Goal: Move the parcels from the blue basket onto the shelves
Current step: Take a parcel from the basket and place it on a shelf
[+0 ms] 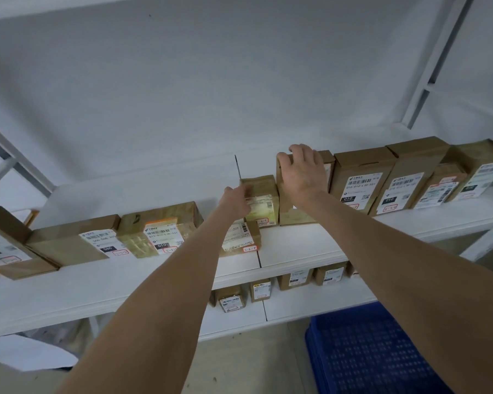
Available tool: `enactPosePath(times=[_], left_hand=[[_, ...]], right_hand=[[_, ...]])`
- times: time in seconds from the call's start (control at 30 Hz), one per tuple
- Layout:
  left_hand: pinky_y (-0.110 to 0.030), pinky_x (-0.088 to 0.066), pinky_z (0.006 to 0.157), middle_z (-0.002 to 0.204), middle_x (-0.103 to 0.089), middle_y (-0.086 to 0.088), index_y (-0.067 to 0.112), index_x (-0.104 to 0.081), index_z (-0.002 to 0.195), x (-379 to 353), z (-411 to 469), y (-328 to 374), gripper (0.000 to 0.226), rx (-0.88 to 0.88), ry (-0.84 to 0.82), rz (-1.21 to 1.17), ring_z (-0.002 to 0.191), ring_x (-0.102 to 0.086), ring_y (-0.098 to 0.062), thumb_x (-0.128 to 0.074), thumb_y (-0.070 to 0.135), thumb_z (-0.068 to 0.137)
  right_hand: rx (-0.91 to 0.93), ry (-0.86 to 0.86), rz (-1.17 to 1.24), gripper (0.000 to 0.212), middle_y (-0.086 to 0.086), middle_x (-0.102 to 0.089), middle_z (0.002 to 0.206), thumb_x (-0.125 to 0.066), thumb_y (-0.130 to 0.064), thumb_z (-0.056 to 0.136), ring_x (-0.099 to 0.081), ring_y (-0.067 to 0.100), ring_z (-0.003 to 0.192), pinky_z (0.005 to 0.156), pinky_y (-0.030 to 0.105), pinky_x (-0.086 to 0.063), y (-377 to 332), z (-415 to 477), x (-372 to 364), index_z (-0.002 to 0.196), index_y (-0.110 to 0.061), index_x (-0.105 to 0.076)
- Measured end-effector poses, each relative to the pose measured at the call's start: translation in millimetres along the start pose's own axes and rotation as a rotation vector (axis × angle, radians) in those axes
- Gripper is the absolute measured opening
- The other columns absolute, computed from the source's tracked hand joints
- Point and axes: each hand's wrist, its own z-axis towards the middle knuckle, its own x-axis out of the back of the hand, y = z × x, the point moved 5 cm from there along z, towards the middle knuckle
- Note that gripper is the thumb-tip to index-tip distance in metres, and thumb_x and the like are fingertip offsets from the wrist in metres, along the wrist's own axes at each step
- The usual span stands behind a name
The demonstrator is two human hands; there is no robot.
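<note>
- A white wall fills the background behind a white metal rack, and the upper shelf (296,245) runs across the view from the left edge to the right edge.
- Brown cardboard parcels stand in a row along the back of this shelf, their labels facing out.
- The left hand (235,201) is curled around the left side of a small taped parcel (264,203), which stands near the middle of the shelf, just right of the seam between the 2 shelf boards.
- The fingers of that hand are blurred, so how tight the grip is cannot be told.
- The right hand (303,173) lies over the top front edge of a taller parcel (293,211) just to the right, fingers bent over its top and thumb on its left corner; it grips the box.
- The small taped parcel and the taller parcel stand touching side by side.
- In front of the small parcel, partly hidden by the left forearm, a low parcel (242,240) lies nearer the shelf's front edge.
- Further left stand a tape-wrapped parcel (160,228) and a flat parcel (77,240), then another at the left edge.
- Right of the taller parcel, 4 more boxes lean together toward the shelf's right end, the nearest being a labelled box (360,180).
- The lower shelf (310,305) holds several small parcels at its back.
- The blue basket (365,351) sits on the floor at the lower right, below the right forearm; no parcels show in the visible part.
</note>
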Motion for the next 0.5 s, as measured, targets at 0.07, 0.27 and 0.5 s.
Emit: enactPosePath(times=[0.07, 0.27, 0.5], left_hand=[[-0.030, -0.044, 0.084, 0.136, -0.038, -0.017, 0.014, -0.036, 0.144, 9, -9, -8, 0.054, 0.018, 0.031, 0.063, 0.111, -0.054, -0.033, -0.047, 0.005, 0.091], [-0.042, -0.047, 0.098, 0.141, -0.035, -0.007, 0.019, -0.041, 0.141, 23, -34, -48, 0.055, 0.063, 0.110, 0.230, 0.127, -0.043, -0.027, -0.048, 0.003, 0.089], [-0.044, -0.041, 0.102, 0.152, -0.028, 0.001, 0.019, -0.032, 0.146, 24, -58, -101, 0.052, 0.167, 0.103, 0.257, 0.136, -0.033, -0.027, -0.038, 0.014, 0.094]], right_hand=[[0.134, 0.110, 0.056, 0.053, 0.010, -0.041, 0.135, -0.064, -0.019, 0.087, -0.036, 0.029, 0.127, 0.105, 0.040, -0.030, -19, -5, 4, 0.136, -0.015, -0.043], [0.436, -0.090, 0.069, 0.047, 0.002, -0.047, 0.134, -0.051, -0.038, 0.094, -0.035, 0.023, 0.128, 0.106, 0.038, -0.032, -85, -34, -29, 0.137, -0.017, -0.046], [0.419, -0.275, 0.093, 0.067, 0.005, -0.047, 0.135, -0.065, -0.046, 0.085, -0.039, 0.026, 0.126, 0.100, 0.038, -0.038, -128, -41, -68, 0.140, -0.015, -0.039]])
